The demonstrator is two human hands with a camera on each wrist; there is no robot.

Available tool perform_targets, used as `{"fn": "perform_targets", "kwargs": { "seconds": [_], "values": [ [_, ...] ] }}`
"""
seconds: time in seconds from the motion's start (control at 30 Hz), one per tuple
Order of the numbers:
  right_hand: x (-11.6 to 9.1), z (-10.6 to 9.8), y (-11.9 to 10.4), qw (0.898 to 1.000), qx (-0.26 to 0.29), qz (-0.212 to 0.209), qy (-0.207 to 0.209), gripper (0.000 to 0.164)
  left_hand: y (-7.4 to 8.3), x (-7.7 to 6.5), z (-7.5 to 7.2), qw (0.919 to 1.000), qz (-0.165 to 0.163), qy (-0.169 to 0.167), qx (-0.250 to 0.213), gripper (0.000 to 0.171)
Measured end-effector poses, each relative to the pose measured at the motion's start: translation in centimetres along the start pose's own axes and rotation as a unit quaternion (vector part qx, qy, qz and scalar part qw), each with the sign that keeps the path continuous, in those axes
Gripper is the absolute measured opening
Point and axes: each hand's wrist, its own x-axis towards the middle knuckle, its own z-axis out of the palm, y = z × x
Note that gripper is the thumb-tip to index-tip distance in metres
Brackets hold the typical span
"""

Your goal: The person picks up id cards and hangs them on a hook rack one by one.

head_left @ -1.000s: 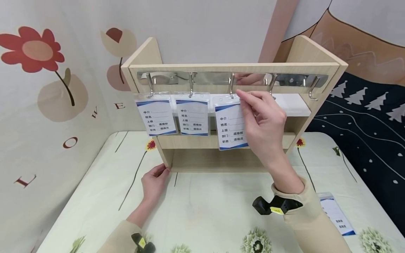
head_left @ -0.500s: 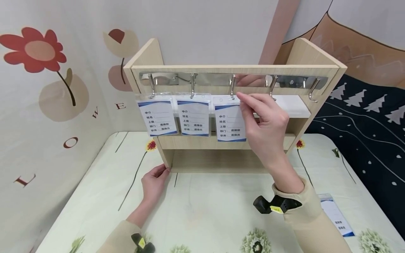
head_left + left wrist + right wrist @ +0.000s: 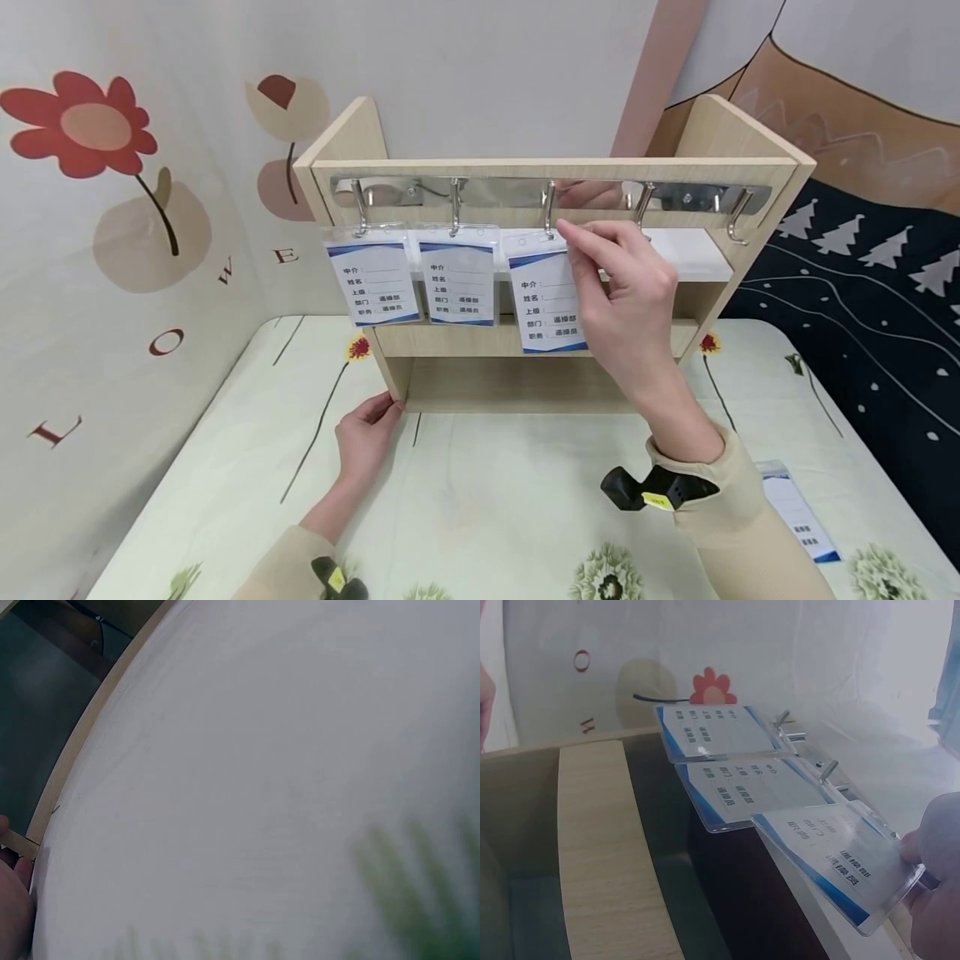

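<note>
In the head view my right hand [image 3: 626,287] pinches the right edge of a clear-sleeved name badge [image 3: 546,300], its top right at the third hook [image 3: 550,208]. The right wrist view shows thumb and finger on the edge of this badge [image 3: 840,862], which tilts outward. To its left, two similar badges, one on the first hook [image 3: 372,279] and one on the second [image 3: 457,279], hang side by side. My left hand [image 3: 367,437] grips the lower left front corner of the wooden shelf [image 3: 480,340], thumb and fingers on either side of the board.
A steel hook rail [image 3: 495,190] runs along the shelf's top front board; two hooks at its right end carry no badge. Another badge [image 3: 798,512] lies on the floral tablecloth [image 3: 480,500] at the right, beside my right sleeve [image 3: 738,533]. A printed curtain [image 3: 187,250] stands behind.
The badge in my right hand swung its lower edge up half a second ago and has dropped lower again, still at the third hook. My left hand stays on the shelf corner.
</note>
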Motion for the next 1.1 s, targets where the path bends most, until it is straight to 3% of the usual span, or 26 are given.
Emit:
{"fn": "perform_targets", "kwargs": {
  "seconds": [0.33,0.57,1.1],
  "values": [
    [0.3,-0.6,-0.4,0.998,0.015,0.04,-0.044,0.022,0.1,0.0,-0.1,0.9999,0.002,-0.001,-0.01,0.026],
    [0.4,-0.7,-1.0,0.993,0.037,0.097,-0.05,0.026,0.0,0.2,-0.1,0.9999,0.0,0.003,-0.015,0.026],
    [0.5,-0.3,-0.4,0.985,0.049,0.154,-0.058,0.026,0.0,0.0,-0.1,0.9999,-0.003,-0.006,-0.009,0.026]
  ]
}}
